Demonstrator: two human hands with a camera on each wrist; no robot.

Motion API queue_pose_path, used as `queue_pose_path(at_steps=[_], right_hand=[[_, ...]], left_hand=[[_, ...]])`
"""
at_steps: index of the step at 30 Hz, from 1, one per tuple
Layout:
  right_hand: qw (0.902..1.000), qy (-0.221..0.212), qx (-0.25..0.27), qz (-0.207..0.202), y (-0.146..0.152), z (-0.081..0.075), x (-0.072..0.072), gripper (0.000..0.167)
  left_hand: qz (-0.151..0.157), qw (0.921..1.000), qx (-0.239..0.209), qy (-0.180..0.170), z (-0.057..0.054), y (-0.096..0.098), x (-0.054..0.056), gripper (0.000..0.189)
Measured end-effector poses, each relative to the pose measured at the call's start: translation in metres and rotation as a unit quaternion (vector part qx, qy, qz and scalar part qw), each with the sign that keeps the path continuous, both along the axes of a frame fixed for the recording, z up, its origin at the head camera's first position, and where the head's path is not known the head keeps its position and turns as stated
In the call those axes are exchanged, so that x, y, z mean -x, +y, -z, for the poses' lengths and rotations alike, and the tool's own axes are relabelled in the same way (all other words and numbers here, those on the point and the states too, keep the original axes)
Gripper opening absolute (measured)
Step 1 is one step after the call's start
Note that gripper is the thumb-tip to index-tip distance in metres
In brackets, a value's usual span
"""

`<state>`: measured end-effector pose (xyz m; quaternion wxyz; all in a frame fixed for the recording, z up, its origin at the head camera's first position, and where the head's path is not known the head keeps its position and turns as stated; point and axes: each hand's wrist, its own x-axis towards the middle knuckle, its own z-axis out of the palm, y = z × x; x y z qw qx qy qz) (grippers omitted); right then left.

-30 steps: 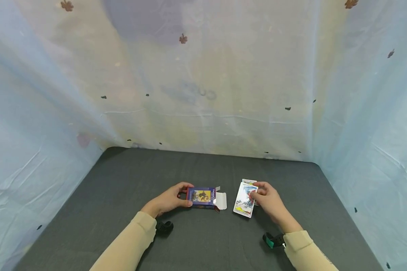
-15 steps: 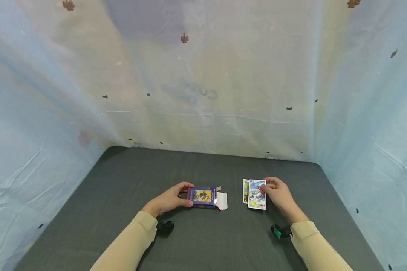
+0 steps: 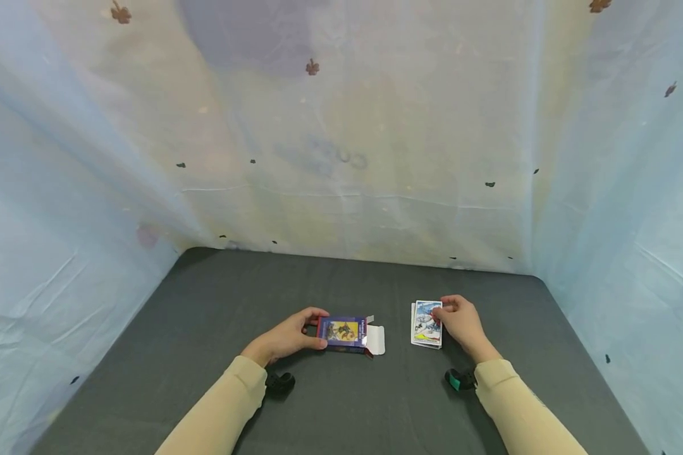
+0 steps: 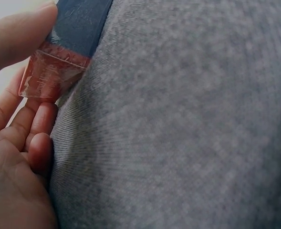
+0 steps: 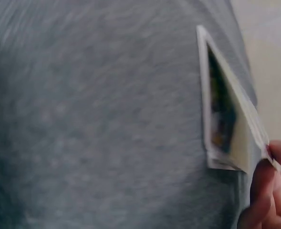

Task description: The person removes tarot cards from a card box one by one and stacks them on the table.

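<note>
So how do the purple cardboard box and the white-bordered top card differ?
The box is thick and mostly purple; the top card is thin with a white border. The left hand grips the box; the right hand pinches the card. Both are rectangular and illustrated.

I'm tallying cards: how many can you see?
At least 2: an upper card pinched by the right hand, and a lower card beneath it. More may be hidden underneath.
</note>
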<state>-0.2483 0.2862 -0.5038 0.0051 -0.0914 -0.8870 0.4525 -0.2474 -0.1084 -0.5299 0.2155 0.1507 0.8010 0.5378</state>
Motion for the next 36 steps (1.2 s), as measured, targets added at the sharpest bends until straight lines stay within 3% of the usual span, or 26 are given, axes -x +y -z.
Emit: queue_pose_path(at_steps=[6, 28, 36], right_hand=[[0.9966, 0.013, -0.079, 0.019, -0.004, 0.004, -0.001, 0.043], [0.9902, 0.024, -0.133, 0.036, -0.017, 0.007, -0.006, 0.044], [0.9885, -0.029, -0.144, 0.033, -0.025, 0.002, -0.012, 0.064]], left_hand=[[0.001, 1.0000, -0.001, -0.004, 0.002, 0.001, 0.001, 0.068], [0.003, 1.0000, -0.003, -0.002, 0.000, 0.001, -0.001, 0.069], [0.008, 0.9999, -0.015, -0.004, 0.002, 0.000, 0.001, 0.069]])
